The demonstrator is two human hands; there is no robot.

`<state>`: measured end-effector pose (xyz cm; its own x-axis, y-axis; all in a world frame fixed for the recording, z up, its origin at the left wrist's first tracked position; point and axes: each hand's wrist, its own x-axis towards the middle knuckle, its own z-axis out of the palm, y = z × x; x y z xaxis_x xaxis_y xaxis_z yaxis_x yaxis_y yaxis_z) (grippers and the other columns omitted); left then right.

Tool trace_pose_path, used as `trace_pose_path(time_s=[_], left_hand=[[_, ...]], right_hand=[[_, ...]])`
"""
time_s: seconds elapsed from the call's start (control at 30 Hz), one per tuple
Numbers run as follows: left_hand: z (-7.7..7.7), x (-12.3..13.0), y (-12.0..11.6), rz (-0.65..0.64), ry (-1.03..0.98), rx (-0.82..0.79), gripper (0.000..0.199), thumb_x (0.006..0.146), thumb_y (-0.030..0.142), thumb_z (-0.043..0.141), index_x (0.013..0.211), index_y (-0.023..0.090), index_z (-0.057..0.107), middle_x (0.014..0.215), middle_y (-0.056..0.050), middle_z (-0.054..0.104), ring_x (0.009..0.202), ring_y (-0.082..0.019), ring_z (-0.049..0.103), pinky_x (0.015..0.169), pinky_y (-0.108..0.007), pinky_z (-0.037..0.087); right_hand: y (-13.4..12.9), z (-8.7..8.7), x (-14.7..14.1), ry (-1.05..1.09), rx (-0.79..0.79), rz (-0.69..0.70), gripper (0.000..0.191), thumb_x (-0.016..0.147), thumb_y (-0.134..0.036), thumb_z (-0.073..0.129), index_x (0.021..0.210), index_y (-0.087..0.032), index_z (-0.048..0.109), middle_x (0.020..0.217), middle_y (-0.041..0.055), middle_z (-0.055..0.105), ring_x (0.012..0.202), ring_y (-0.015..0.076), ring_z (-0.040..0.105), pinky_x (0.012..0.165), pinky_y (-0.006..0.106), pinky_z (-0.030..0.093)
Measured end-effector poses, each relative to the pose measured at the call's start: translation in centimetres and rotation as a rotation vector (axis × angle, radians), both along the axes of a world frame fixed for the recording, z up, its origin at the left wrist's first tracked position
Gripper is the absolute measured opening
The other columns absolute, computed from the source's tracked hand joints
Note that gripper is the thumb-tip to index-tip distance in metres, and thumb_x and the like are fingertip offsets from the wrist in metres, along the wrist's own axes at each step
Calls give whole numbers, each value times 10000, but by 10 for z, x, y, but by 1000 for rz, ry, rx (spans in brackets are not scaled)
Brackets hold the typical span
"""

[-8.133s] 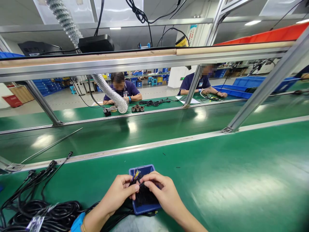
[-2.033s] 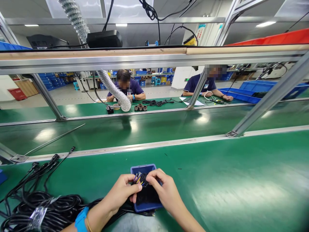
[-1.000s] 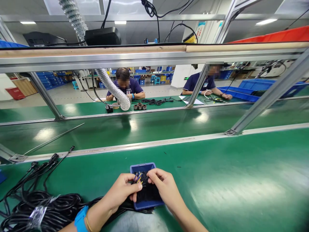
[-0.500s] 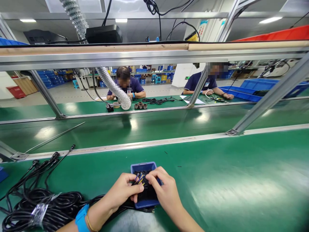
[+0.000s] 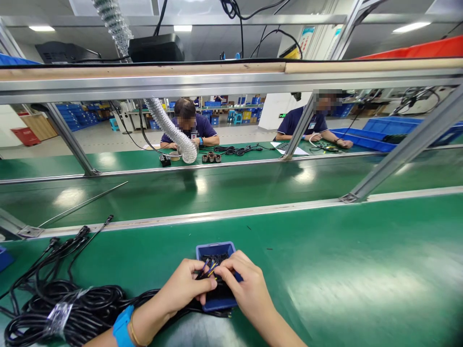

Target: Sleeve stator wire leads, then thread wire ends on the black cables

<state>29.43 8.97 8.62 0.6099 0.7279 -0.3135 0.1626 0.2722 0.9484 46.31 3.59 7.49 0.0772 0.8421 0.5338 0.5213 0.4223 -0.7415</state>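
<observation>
L hand (image 5: 184, 284) closed, thumb & fingers pinching a few thin coloured wires (image 5: 209, 270), yellow & blue ends showing; R hand (image 5: 240, 284) curled right up against the same wires, can't tell if it's actually gripping; vs half a sec ago R hand has moved in closer to L, so both now work one small group of ends; wires rise from a black wire bundle (image 5: 219, 289) lying in a blue plastic tray (image 5: 215, 247); tray sits under both hands on the green bench (image 5: 325, 250), just in front of the person; blue wristband (image 5: 122, 327) & thin gold bangle (image 5: 133, 333) on L wrist; L forearm lies near coiled black cables (image 5: 72, 308), held w/ a clear plastic wrap (image 5: 60, 315); their connector ends (image 5: 81, 232) point toward the aluminium rail (image 5: 217, 82); beyond it, a co-worker (image 5: 188, 130) sits by a silver flexible duct (image 5: 170, 130); 2nd co-worker (image 5: 304, 123) works farther right, w/ blue crates (image 5: 398, 126) behind.
</observation>
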Motion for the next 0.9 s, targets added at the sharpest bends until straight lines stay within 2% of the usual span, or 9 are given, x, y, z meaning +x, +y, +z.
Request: trace_pose_path(time_s=[0.17, 0.27, 0.4, 0.53, 0.63, 0.73, 0.9], left_hand=[[-1, 0, -1, 46, -16, 28, 326, 647, 408, 800, 746, 143, 637, 564, 50, 544, 427, -77, 480, 465, -200, 339], [-2, 0, -1, 31, 9, 36, 299, 663, 388, 777, 759, 142, 638, 525, 55, 531, 427, -81, 474, 477, -204, 339], [-3, -1, 0, 15, 45, 35, 293, 673, 396, 754, 759, 150, 620, 486, 64, 508, 420, -87, 457, 482, -213, 340], [-1, -1, 0, -4, 53, 67, 303, 690, 414, 739, 773, 149, 617, 500, 61, 514, 426, -85, 450, 495, -218, 335], [1, -2, 1, -15, 56, 82, 302, 713, 422, 729, 775, 151, 612, 489, 64, 503, 428, -84, 446, 500, -218, 333], [1, -1, 2, 9, 25, 88, 315, 715, 434, 736, 774, 156, 601, 503, 68, 500, 428, -82, 451, 492, -216, 333], [0, 0, 4, 72, -6, 55, 342, 679, 432, 771, 793, 149, 617, 511, 72, 512, 418, -79, 464, 476, -210, 337]], right_hand=[[1, -3, -1, 72, -143, 38, 260, 913, -330, 643, 692, -210, 714, 660, 17, 655, 703, 182, 566, 659, 276, 417], [4, -1, 3, 278, -326, 51, 350, 893, -455, 629, 665, -200, 704, 653, 16, 625, 678, 177, 543, 658, 284, 406], [11, 1, 10, 577, -477, 49, 547, 792, -702, 627, 609, -188, 584, 560, -26, 480, 548, 132, 421, 561, 267, 348], [15, 3, 17, 696, -496, 95, 622, 793, -781, 558, 572, -207, 462, 542, -45, 405, 521, 115, 375, 536, 258, 328], [17, 5, 25, 631, -472, 92, 596, 832, -753, 529, 597, -210, 459, 564, -42, 418, 527, 118, 382, 539, 258, 340], [15, 6, 29, 536, -422, 62, 515, 832, -668, 610, 633, -198, 540, 602, -31, 470, 581, 136, 425, 580, 263, 365], [7, 7, 18, 71, -239, 83, 323, 961, -400, 543, 719, -215, 651, 722, 10, 622, 734, 181, 551, 694, 286, 424]])
